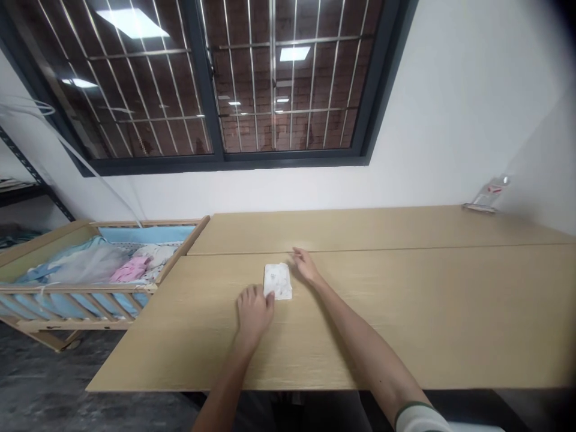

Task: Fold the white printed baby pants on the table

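A small folded white cloth [278,281] lies flat on the light wooden table [405,312], near the middle of its left half. My left hand [252,311] rests on the table with its fingers curled, the fingertips touching the cloth's near left corner. My right hand [305,265] lies flat with fingers stretched out at the cloth's far right corner.
A wooden baby cot [81,282] with blue lining and pink and white clothes stands against the table's left side. A clear plastic packet [488,195] leans on the wall at the far right. A barred window is above. A metal shelf stands at far left.
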{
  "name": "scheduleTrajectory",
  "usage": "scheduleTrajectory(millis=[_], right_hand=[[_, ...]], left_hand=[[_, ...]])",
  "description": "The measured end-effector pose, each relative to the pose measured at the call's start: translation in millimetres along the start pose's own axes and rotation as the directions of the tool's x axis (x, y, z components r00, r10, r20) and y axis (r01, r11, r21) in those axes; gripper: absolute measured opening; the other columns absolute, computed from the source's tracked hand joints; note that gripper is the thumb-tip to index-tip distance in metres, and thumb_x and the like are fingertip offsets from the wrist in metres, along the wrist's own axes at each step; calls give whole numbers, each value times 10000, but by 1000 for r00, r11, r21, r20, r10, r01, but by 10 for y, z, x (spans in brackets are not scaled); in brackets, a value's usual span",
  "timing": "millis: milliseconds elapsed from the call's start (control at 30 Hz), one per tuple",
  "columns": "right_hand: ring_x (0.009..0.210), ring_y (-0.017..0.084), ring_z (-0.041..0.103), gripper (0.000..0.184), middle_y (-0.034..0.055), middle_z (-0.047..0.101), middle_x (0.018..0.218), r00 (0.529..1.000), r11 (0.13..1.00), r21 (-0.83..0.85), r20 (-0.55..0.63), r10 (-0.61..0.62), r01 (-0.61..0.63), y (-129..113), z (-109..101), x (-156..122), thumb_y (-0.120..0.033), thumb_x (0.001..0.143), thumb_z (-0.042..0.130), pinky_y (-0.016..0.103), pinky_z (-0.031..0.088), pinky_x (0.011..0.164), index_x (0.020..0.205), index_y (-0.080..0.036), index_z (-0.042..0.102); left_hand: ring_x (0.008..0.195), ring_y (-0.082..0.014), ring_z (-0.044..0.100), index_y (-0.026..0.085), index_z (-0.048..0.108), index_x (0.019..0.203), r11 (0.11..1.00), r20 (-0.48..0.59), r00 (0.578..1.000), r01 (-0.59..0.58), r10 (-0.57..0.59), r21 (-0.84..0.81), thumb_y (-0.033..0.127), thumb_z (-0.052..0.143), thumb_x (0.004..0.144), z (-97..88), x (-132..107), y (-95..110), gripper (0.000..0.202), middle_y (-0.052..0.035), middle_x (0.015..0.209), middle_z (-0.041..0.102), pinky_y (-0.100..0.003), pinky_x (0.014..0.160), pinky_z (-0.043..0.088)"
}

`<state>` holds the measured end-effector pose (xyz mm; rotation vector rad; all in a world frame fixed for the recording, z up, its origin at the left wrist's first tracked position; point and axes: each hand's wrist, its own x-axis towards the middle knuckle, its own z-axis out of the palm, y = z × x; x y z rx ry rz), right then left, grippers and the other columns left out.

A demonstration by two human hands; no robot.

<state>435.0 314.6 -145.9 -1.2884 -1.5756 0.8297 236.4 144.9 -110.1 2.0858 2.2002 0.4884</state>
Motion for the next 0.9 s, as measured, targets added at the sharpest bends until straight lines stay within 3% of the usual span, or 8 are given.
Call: scheduleTrajectory(millis=[67,167,333,500,633,733,800,900], right_hand=[[1121,259,648,509,172,672,1292,999,1000,31,38,-1,0,-33,18,-72,-505,936,500,428,483,1012,1279,-161,651],[891,208,671,358,109,740,1004,994,998,67,112,-12,5,-121,107,-219,-426,875,590,345,532,843,1061,-146,713],[792,172,595,311,35,668,886,998,998,65,57,-11,7,-283,222,-477,-283,679,765,282,496,712,947,-161,665],[691,139,520,252,-25,562,756,992,990,100,82,94,-102,-547,292,-761,-171,650,739,242,420,624,824,-190,558],[697,130,478,224,-32,533,752,984,990,116,172,57,-77,-976,444,-1259,-168,674,734,239,378,631,807,-194,556],[679,121,458,229,-51,513,737,942,953,258,330,65,-157,-1355,623,-1798,-196,684,741,238,361,623,813,-205,552],[698,124,476,255,-53,534,753,881,883,372,465,90,-287,-1541,789,-2158,-180,635,763,238,374,639,801,-206,571],[726,140,517,331,-49,581,755,706,750,398,697,128,-528,-1611,1149,-2597,-262,554,854,251,409,693,796,-212,632]], left_hand=[[1186,-364,584,78,642,1174,994,-1,995,102,-102,36,513,358,1020,-14,127,-7,542,-236,1205,650,-467,991,414],[1184,-389,588,43,628,1164,994,36,993,110,-110,18,530,390,1002,25,289,27,566,-270,1196,649,-479,990,401],[1147,-334,635,102,621,1118,996,87,995,52,-46,-75,418,410,1007,45,361,80,396,-223,1166,687,-448,987,402],[991,-258,682,171,576,999,981,60,998,-21,33,-192,387,368,1021,-137,153,-79,301,-125,999,717,-368,895,444],[761,-198,612,221,515,864,859,-36,982,-180,186,-480,506,384,994,-496,-271,-500,340,-24,809,625,-288,710,459],[645,-172,519,237,461,732,854,34,981,-147,189,-499,586,503,913,-844,-720,-955,395,28,677,511,-265,613,417],[645,-166,514,236,450,691,886,125,978,-92,166,-455,587,524,898,-1026,-1052,-1294,414,29,663,508,-250,603,409],[630,-163,518,230,501,661,926,219,970,-18,107,-376,624,614,816,-1122,-1548,-1804,438,22,650,543,-238,603,424]])
